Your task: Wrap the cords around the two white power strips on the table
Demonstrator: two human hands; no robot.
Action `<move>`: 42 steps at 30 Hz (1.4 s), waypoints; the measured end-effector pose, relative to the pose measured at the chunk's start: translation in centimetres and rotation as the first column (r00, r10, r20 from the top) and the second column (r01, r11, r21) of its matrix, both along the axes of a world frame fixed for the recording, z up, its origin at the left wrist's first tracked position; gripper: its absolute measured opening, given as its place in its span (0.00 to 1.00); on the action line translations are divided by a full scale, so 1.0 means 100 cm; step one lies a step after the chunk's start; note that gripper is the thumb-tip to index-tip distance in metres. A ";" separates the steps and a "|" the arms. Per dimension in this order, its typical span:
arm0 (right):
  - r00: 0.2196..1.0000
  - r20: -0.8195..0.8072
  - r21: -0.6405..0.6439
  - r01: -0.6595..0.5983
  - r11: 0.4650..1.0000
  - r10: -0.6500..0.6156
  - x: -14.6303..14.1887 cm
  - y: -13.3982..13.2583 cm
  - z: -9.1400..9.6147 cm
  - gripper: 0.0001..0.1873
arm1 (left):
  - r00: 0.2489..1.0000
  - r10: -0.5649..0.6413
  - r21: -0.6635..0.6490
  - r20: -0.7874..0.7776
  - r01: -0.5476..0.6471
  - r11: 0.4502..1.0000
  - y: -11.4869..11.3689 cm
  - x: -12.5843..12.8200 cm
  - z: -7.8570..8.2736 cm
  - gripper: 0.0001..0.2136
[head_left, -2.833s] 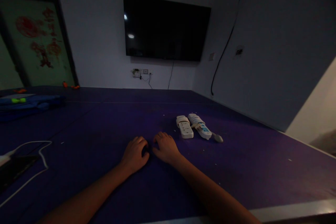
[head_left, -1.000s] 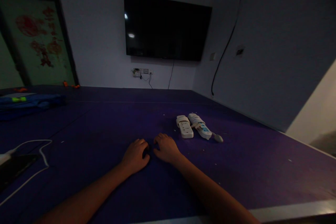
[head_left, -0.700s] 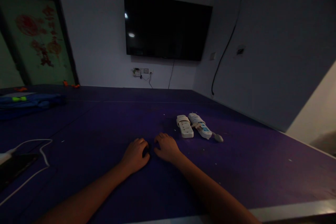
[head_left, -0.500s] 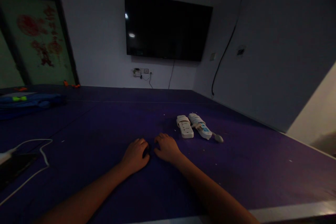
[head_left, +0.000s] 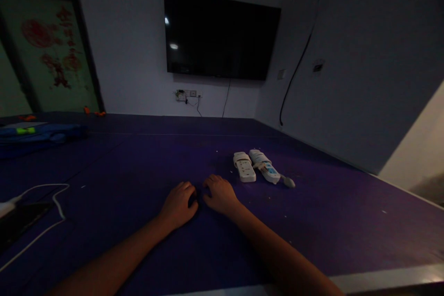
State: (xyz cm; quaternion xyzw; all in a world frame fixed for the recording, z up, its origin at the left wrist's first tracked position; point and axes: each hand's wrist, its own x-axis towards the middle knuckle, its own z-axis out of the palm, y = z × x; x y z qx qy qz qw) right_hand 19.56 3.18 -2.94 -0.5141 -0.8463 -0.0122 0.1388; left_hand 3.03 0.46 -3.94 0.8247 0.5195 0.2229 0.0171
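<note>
My left hand (head_left: pixel 178 205) rests on the purple surface (head_left: pixel 152 162), its thumb apart from the loosely curved fingers and nothing visible in its grasp. Just to its right, across a small gap, lies my right hand (head_left: pixel 221 195), likewise palm down with thumb and fingers apart. Beyond the right hand are two white power strips, each with its cord wound around the far end. The nearer one to my hand is a plain white power strip (head_left: pixel 247 173); beside it is a power strip with a blue-marked face (head_left: pixel 270 173), whose plug (head_left: pixel 288 182) lies at its near end.
At the left edge a white cable (head_left: pixel 59 206) loops beside a dark phone-like slab (head_left: pixel 24 222). Farther back lies blue cloth (head_left: pixel 52 134) with small orange items (head_left: pixel 100 113) beyond it. A television (head_left: pixel 222 34) hangs above wall sockets (head_left: pixel 189 94); a black cable (head_left: pixel 301 58) runs down the right wall.
Both hands stay nearly still, with only a very slight shift. The power strips have not moved.
</note>
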 end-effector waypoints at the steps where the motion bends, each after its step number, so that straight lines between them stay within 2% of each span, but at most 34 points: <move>1: 1.000 0.005 -0.003 -0.002 1.000 0.002 0.000 -0.001 0.000 0.16 | 1.000 -0.006 -0.010 -0.017 0.006 1.000 0.000 0.000 0.000 0.03; 13: 1.000 0.030 -0.017 -0.006 1.000 0.007 0.000 -0.002 0.001 0.16 | 0.998 -0.026 -0.015 -0.062 0.025 1.000 0.001 -0.001 -0.002 0.03; 21: 1.000 -0.006 0.034 0.012 0.999 -0.012 0.000 -0.001 0.005 0.14 | 0.994 0.014 0.072 0.105 -0.021 0.997 0.000 -0.001 0.000 0.05; 30: 1.000 0.016 -0.003 -0.021 1.000 0.021 0.001 0.000 -0.001 0.15 | 0.999 0.000 -0.042 -0.039 -0.002 0.999 0.001 0.001 -0.002 0.05; 42: 1.000 0.013 0.026 -0.021 0.999 0.021 0.001 0.001 0.000 0.15 | 1.000 0.008 -0.007 -0.002 -0.008 1.000 0.001 0.000 -0.004 0.07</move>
